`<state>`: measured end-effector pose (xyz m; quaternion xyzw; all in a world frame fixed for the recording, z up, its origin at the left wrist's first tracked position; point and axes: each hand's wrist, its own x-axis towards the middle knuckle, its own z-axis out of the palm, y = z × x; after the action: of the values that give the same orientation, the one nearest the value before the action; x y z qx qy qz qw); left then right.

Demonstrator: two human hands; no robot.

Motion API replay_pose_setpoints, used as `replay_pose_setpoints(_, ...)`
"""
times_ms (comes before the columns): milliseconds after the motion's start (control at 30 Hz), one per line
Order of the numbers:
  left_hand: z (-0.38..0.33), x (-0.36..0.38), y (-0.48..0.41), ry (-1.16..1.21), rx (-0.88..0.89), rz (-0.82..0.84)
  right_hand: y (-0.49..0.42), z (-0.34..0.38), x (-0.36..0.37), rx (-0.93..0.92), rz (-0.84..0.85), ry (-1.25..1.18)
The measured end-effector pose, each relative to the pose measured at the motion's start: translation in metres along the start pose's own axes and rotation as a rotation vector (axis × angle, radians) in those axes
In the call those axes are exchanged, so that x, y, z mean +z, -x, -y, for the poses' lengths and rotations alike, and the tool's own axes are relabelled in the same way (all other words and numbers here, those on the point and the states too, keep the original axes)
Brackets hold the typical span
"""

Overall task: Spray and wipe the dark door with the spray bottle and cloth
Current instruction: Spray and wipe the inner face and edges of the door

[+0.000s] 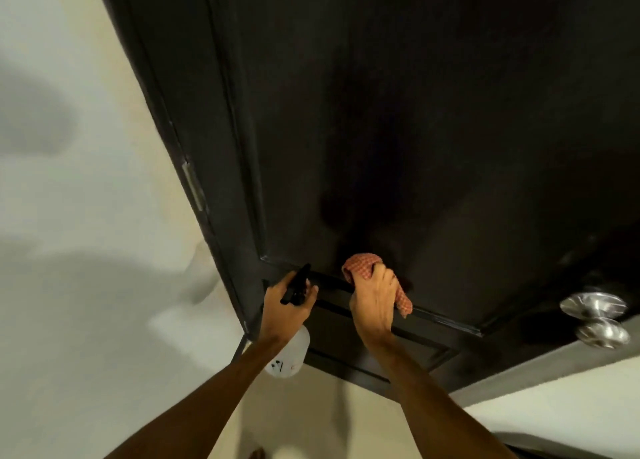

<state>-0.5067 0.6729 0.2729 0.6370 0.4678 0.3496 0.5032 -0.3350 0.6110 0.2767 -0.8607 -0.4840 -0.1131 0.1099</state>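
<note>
The dark door (415,112) fills the upper and middle view, with a large recessed panel above a raised rail. My right hand (372,302) grips a red checked cloth (360,263) and presses it against the lower edge of that panel. My left hand (285,306) holds a spray bottle by its black trigger head (296,283), left of the cloth. The bottle's white body (291,358) hangs below my wrist, partly hidden by it. The nozzle points up toward the door.
A silver round door knob (594,304) sticks out at the right edge of the door, with a second knob (602,334) just below it. A metal hinge (194,188) sits on the dark frame at left. Pale wall (69,216) lies left, light floor (311,417) below.
</note>
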Motion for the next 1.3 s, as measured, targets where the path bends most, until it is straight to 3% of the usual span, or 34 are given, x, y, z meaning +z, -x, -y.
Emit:
replay_pose_setpoints(100, 0.009, -0.019, -0.006, 0.027, 0.021, -0.049, -0.021, 0.029, -0.011, 0.023, -0.142, -0.044)
replay_pose_setpoints(233, 0.027, -0.045, -0.012, 0.034, 0.035, -0.084, -0.041, 0.065, -0.001, -0.227, -0.191, 0.022)
replay_pose_setpoints(333, 0.037, -0.067, -0.02, 0.035, 0.054, -0.123, -0.041, 0.088, 0.03, -0.415, -0.009, 0.124)
replay_pose_setpoints(433, 0.05, -0.089, -0.029, 0.031, 0.076, -0.178, -0.044, 0.121, 0.044, -0.444, 0.159, 0.163)
replay_pose_setpoints(667, 0.092, -0.129, -0.051, 0.025, 0.07, -0.216, -0.053, 0.184, 0.098, -0.606, 0.239, 0.368)
replay_pose_setpoints(833, 0.108, -0.145, -0.062, 0.036, 0.043, -0.204, -0.043, 0.192, 0.12, -0.522, 0.334, 0.294)
replay_pose_setpoints(1033, 0.113, -0.155, -0.069, 0.088, 0.019, -0.221, -0.066, 0.223, 0.1, -0.601, 0.238, 0.274)
replay_pose_setpoints(1133, 0.11, -0.161, -0.072, 0.085, 0.038, -0.24, -0.093, 0.258, 0.078, -0.72, 0.045, 0.278)
replay_pose_setpoints(1300, 0.108, -0.171, -0.069, 0.086, 0.049, -0.298, -0.092, 0.275, 0.108, -0.9, -0.075, 0.563)
